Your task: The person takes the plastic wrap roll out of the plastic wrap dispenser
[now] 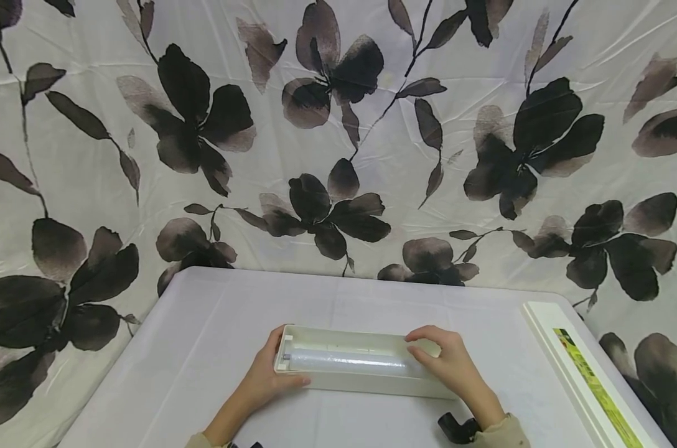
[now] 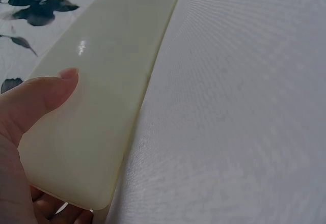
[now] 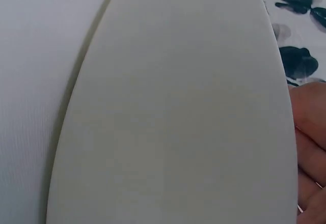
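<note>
I see floral cloth [image 1: 406,143] beyond the white table [image 1: 204,336]; the left hand [image 1: 266,374] grips the box [image 1: 372,383] at left; I can't tell whether the right hand [image 1: 449,359] holds it.

Smooth plastic box [image 1: 372,383], glossy film roll [image 1: 346,362], matt woven tablecloth [image 1: 204,348].
</note>
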Demonstrator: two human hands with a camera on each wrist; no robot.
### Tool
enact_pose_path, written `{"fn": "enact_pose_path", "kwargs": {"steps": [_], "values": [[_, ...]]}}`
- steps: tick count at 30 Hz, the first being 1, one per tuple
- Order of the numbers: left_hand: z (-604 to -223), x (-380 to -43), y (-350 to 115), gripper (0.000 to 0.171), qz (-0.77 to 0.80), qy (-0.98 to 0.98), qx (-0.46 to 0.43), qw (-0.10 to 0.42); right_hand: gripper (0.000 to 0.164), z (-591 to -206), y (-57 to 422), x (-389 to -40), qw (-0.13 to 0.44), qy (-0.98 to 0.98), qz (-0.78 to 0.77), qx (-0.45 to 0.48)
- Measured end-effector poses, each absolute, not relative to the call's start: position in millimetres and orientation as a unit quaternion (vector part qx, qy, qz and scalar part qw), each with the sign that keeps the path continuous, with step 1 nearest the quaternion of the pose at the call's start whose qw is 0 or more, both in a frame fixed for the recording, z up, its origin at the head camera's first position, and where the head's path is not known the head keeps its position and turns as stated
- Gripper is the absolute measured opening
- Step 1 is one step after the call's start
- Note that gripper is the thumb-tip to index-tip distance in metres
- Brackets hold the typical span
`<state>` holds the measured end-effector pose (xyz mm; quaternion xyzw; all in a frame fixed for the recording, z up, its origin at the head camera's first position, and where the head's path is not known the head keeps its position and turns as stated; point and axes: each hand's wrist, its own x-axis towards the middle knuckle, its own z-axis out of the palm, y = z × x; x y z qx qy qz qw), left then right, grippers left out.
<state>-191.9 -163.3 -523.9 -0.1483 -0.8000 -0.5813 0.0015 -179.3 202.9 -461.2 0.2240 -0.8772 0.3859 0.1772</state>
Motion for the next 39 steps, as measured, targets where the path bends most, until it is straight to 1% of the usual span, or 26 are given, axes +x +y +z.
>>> {"fn": "enact_pose_path", "kwargs": {"steps": [10,15,18,20,25,28,33,39], "values": [[-522.0,-191.2,-162.1,0.102,-0.584,-0.799,-0.143,-0.006,0.024,-465.8,190.0,-179.6,0.187,-0.869,0.375,0.264],[-522.1,-191.1,-162.9,0.102,-0.587,-0.797,-0.141,-0.007,0.025,-471.6,186.5,-181.0,0.176,-0.855,0.391,0.292],[-522.4,-191.2,-163.4,0.102,-0.590,-0.795,-0.139,-0.009,0.024,-474.1,186.4,-182.0,0.153,-0.851,0.399,0.305],[-522.8,-191.3,-163.7,0.102,-0.591,-0.794,-0.142,-0.009,0.022,-473.9,186.5,-181.6,0.128,-0.855,0.404,0.300],[-523.6,-191.5,-164.1,0.101,-0.591,-0.794,-0.144,-0.008,0.022,-472.8,188.1,-181.4,0.041,-0.876,0.404,0.262],[-523.5,-191.2,-163.8,0.102,-0.587,-0.796,-0.145,-0.007,0.024,-472.8,188.9,-182.1,0.002,-0.880,0.404,0.250],[-522.4,-190.9,-163.7,0.102,-0.583,-0.799,-0.147,-0.002,0.027,-471.2,188.2,-182.3,-0.031,-0.873,0.423,0.240],[-523.2,-191.2,-163.3,0.103,-0.584,-0.798,-0.151,-0.004,0.031,-471.9,187.2,-182.9,-0.041,-0.871,0.432,0.229]]}}
